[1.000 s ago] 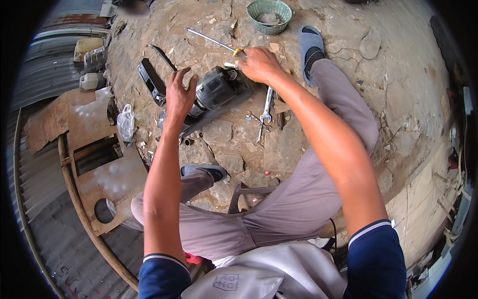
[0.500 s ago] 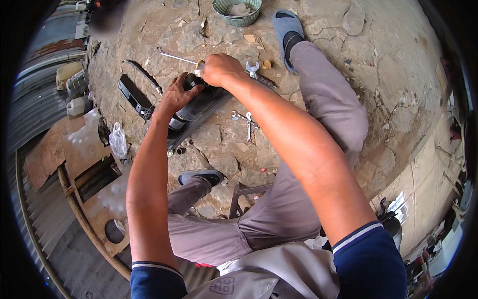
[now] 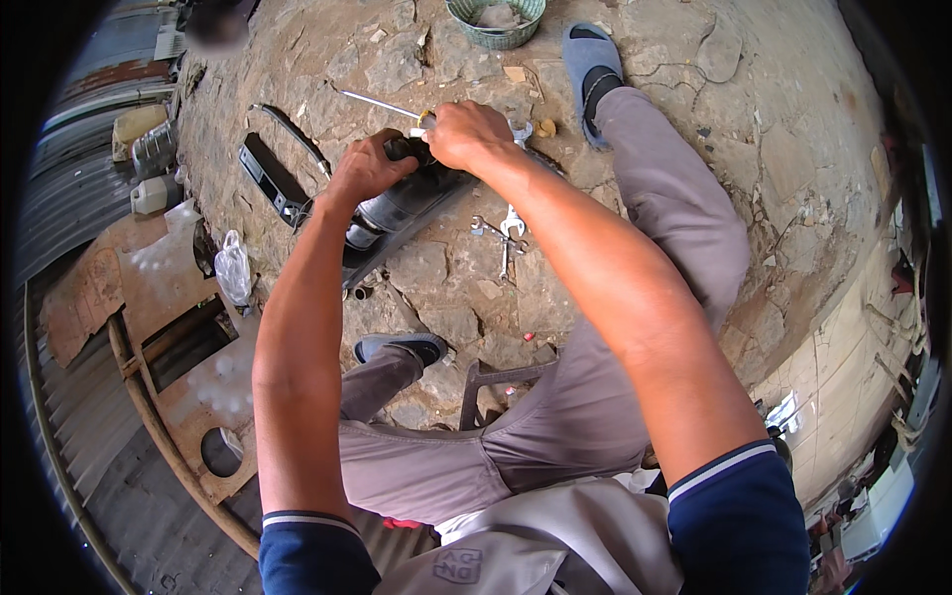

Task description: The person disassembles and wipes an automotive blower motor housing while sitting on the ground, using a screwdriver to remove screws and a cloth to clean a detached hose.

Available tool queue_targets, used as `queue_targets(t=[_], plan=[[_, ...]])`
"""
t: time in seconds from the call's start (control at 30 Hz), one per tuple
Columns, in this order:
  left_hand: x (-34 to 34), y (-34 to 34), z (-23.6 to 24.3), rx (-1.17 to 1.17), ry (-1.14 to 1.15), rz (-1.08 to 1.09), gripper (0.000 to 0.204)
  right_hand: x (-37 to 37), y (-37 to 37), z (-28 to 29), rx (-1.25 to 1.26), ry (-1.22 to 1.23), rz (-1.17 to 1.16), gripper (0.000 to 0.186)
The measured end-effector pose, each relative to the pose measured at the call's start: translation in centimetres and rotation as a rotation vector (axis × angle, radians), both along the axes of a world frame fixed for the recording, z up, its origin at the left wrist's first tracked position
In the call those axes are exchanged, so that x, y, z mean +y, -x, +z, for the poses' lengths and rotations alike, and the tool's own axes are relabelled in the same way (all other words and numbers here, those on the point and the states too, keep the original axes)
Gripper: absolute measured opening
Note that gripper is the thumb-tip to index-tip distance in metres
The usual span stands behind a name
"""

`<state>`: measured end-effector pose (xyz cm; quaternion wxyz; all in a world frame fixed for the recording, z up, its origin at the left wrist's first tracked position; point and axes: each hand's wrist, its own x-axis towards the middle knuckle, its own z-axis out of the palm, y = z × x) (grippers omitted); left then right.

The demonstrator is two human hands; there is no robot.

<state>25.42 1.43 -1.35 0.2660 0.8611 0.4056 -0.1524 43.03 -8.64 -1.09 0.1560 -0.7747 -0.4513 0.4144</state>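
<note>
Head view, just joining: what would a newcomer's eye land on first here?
Both bare hands meet at centre top on a dark cylindrical machine part lying on the cracked stone floor: the left hand grips its body, the right hand closes over its upper end. Just right of it lie loose spanners, and a green basket sits at the top edge.

Navy short sleeves (image 3: 739, 516) trimmed with white stripes are worn over bare forearms. Grey trousers (image 3: 595, 397) and grey-blue slippers (image 3: 592, 55) are worn; a grey garment is seen at the chest.
</note>
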Motion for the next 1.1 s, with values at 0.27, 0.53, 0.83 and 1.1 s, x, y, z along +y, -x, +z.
queue_targets(t=[0.27, 0.53, 0.83, 1.1], plan=[[1.1, 1.6, -1.7, -0.011, -0.027, 0.011, 0.079, 0.3, 0.4, 0.2, -0.064, 0.000, 0.024, 0.039], [0.4, 0.1, 0.1, 0.142, -0.146, -0.073, 0.076, 0.3, 0.6, -1.8, -0.145, -0.055, 0.056, 0.048], [1.3, 9.3, 3.0, 0.009, -0.280, 0.149, 0.087, 2.2, -0.5, -4.4, -0.205, -0.020, 0.156, 0.057], [-7.4, 24.8, 0.3, -0.049, -0.474, 0.287, 0.095, 2.4, 0.8, 0.1, -0.320, -0.149, 0.230, 0.060]])
